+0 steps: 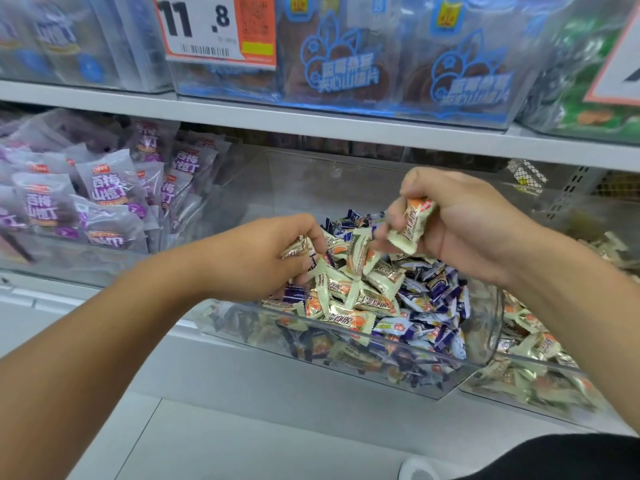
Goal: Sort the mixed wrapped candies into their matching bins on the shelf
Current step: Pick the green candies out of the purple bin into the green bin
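Both hands [263, 258] [460, 220] hold cream candies [412, 223] over the mixed bin [346, 368].

You're in a shop, snack aisle by the look of it: white metal shelves [346, 128] stacked w/ clear plastic bins [346, 372] of loose wrapped candies [360, 292]. There's a white-and-orange price tag [216, 27] reading 11.8 w/ barcode clipped up top, plus purple-printed snack packets [104, 188] in bulk at left.
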A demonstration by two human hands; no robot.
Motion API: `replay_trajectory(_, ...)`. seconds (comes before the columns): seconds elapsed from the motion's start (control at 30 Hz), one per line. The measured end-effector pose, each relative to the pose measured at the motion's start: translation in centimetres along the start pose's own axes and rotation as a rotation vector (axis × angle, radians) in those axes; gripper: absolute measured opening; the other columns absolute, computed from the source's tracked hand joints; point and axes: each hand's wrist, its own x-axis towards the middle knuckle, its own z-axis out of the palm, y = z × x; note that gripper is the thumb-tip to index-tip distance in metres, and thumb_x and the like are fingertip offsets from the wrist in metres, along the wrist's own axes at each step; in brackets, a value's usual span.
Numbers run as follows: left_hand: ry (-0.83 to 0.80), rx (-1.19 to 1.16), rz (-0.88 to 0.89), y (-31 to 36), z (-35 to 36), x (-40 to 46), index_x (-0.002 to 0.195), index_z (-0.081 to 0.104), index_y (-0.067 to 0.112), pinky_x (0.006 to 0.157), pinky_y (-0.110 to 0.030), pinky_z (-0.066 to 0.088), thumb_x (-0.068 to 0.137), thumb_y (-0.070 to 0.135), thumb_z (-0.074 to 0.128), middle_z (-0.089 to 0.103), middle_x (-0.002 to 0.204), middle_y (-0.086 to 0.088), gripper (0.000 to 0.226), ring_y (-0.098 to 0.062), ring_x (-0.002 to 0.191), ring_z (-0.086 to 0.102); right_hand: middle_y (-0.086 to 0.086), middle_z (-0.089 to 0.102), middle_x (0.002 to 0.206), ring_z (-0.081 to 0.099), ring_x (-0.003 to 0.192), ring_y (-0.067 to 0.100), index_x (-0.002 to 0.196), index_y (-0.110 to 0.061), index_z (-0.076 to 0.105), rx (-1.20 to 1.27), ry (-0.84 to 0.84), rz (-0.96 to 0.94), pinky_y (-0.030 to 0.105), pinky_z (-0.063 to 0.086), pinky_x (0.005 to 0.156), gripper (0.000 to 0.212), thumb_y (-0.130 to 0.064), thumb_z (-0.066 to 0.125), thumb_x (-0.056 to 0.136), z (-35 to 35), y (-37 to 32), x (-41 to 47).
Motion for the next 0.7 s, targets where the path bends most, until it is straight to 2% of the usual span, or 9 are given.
replay_trajectory(0.03, 0.029, 0.105, 0.0, 0.3, 0.0, 0.0, 0.102, 0.056, 0.03, 0.051, -0.015, 0.038, 0.099, 0.033, 0.052, 0.063, 0.063, 0.02, 0.005, 0.001, 0.051, 0.052, 0.008, 0.047, 0.059, 0.054, 0.059, 0.027, 0.079, -0.012, 0.044, -0.052, 0.044, 0.004, 0.049, 0.06, 0.071, 0.021, -0.009, 0.045, 0.099, 0.1, 0.2, 0.2)
replay_trajectory(0.1, 0.079, 0.295, -0.065, 1.1, 0.2, -0.1, 0.089, 0.06, 0.026, 0.053, -0.022, 0.036, 0.088, 0.061, 0.056, 0.059, 0.059, 0.013, 0.035, 0.0, 0.054, 0.051, -0.002, 0.037, 0.056, 0.036, 0.051, 0.017, 0.079, -0.014, 0.047, -0.348, 0.15, -0.035, 0.032, 0.049, 0.051, 0.022, -0.019, 0.054, 0.099, 0.1, 0.5, 0.3)
replay_trajectory(0.2, 0.136, 0.469, -0.297, 2.1, 0.9, 0.2, 0.064, 0.049, 0.015, 0.054, -0.029, 0.038, 0.06, 0.089, 0.057, 0.053, 0.06, 0.003, 0.075, -0.014, 0.056, 0.052, -0.011, 0.059, 0.063, 0.052, 0.054, 0.002, 0.079, -0.019, 0.066, -0.895, 0.246, -0.159, 0.024, 0.041, 0.053, 0.029, -0.046, 0.071, 0.086, 0.7, 0.6, 0.4)
replay_trajectory(0.27, 0.117, 0.474, -0.362, 2.2, 1.4, 0.6, 0.059, 0.044, 0.015, 0.051, -0.027, 0.035, 0.055, 0.088, 0.063, 0.049, 0.058, 0.003, 0.075, -0.015, 0.053, 0.049, -0.001, 0.071, 0.074, 0.065, 0.07, 0.009, 0.074, -0.018, 0.071, -1.109, 0.265, -0.136, 0.025, 0.048, 0.058, 0.043, -0.061, 0.075, 0.076, 1.3, 0.9, 0.6)
replay_trajectory(0.3, 0.097, 0.445, -0.365, 2.2, 1.5, 0.8, 0.058, 0.041, 0.016, 0.05, -0.027, 0.032, 0.057, 0.084, 0.067, 0.046, 0.055, 0.003, 0.073, -0.016, 0.051, 0.045, 0.004, 0.069, 0.068, 0.064, 0.067, 0.017, 0.071, -0.013, 0.071, -1.166, 0.276, -0.109, 0.027, 0.045, 0.055, 0.05, -0.063, 0.076, 0.072, 1.6, 1.1, 0.9)
replay_trajectory(0.4, 0.032, 0.369, -0.352, 2.2, 1.3, 1.2, 0.055, 0.038, 0.015, 0.052, -0.028, 0.027, 0.063, 0.071, 0.075, 0.038, 0.054, 0.001, 0.068, -0.018, 0.051, 0.037, 0.005, 0.053, 0.057, 0.047, 0.054, 0.02, 0.071, -0.001, 0.067, -1.25, 0.275, -0.119, 0.028, 0.032, 0.048, 0.057, -0.056, 0.082, 0.069, 2.3, 1.8, 1.7)
replay_trajectory(0.53, 0.016, 0.248, -0.324, 1.6, -0.1, 0.6, 0.063, 0.058, 0.011, 0.053, -0.027, 0.031, 0.072, 0.056, 0.076, 0.048, 0.055, 0.002, 0.05, -0.017, 0.052, 0.042, 0.002, 0.046, 0.059, 0.037, 0.047, 0.012, 0.071, -0.001, 0.056, -1.138, 0.152, -0.173, 0.024, 0.03, 0.044, 0.045, -0.038, 0.08, 0.08, 2.4, 1.8, 1.7)
replay_trajectory(0.6, 0.045, 0.084, -0.283, 1.3, -0.7, 0.2, 0.07, 0.069, 0.012, 0.055, -0.027, 0.033, 0.074, 0.052, 0.069, 0.051, 0.054, 0.005, 0.04, -0.015, 0.051, 0.042, -0.001, 0.05, 0.054, 0.037, 0.04, 0.008, 0.068, -0.005, 0.055, -1.037, 0.115, -0.171, 0.02, 0.033, 0.042, 0.037, -0.031, 0.075, 0.086, 2.3, 1.8, 1.6)
replay_trajectory(0.7, 0.116, -0.21, -0.226, 1.0, -0.7, 0.5, 0.08, 0.07, 0.005, 0.05, -0.025, 0.033, 0.085, 0.034, 0.057, 0.056, 0.051, 0.012, 0.032, -0.012, 0.049, 0.043, -0.003, 0.062, 0.054, 0.043, 0.042, 0.008, 0.067, -0.009, 0.058, -0.93, 0.136, -0.17, 0.025, 0.039, 0.048, 0.026, -0.02, 0.063, 0.09, 2.4, 1.4, 1.5)
